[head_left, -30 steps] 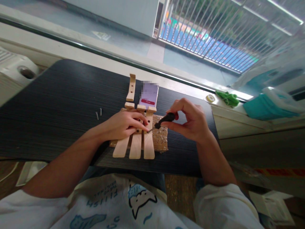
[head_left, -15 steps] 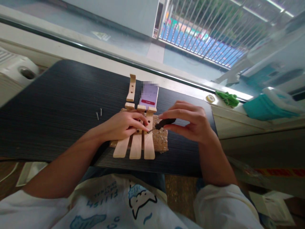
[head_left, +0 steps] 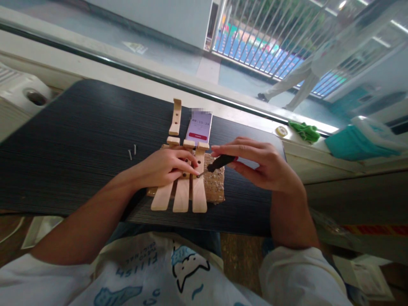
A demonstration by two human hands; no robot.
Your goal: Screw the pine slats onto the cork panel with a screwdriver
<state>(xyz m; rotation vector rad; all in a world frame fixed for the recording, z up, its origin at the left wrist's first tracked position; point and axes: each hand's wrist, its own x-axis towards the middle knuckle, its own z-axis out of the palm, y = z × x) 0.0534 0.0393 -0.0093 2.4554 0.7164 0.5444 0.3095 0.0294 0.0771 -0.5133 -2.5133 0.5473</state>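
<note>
My right hand (head_left: pixel 258 163) grips a screwdriver (head_left: pixel 221 162) by its black handle, thumb and fingers on either side of it. The tool slants down to the left, its tip at the lower hole of the rightmost wooden piece (head_left: pixel 199 197). My left hand (head_left: pixel 162 165) lies across the wooden pieces with its fingers spread, and one fingertip touches the wood beside the screwdriver tip. Three hook-ended wooden pieces, including the middle one (head_left: pixel 181 199) and the left one (head_left: pixel 162 197), lie side by side on a brown board (head_left: pixel 215 187). Whether a screw is under the tip is too small to tell.
Two screws (head_left: pixel 134 149) lie left on the dark table (head_left: pixel 79 140). A fourth wooden hook piece (head_left: pixel 175 117) and a phone with a timer (head_left: pixel 199 127) are beyond the board. A green cloth (head_left: pixel 304 131) and tape roll (head_left: pixel 281 131) sit on the ledge. Beyond the glass, a person (head_left: pixel 306 72) walks.
My right hand has shifted slightly right and its grip on the screwdriver handle has loosened and turned. My left hand and the wood stay put. The person outside has come further into view.
</note>
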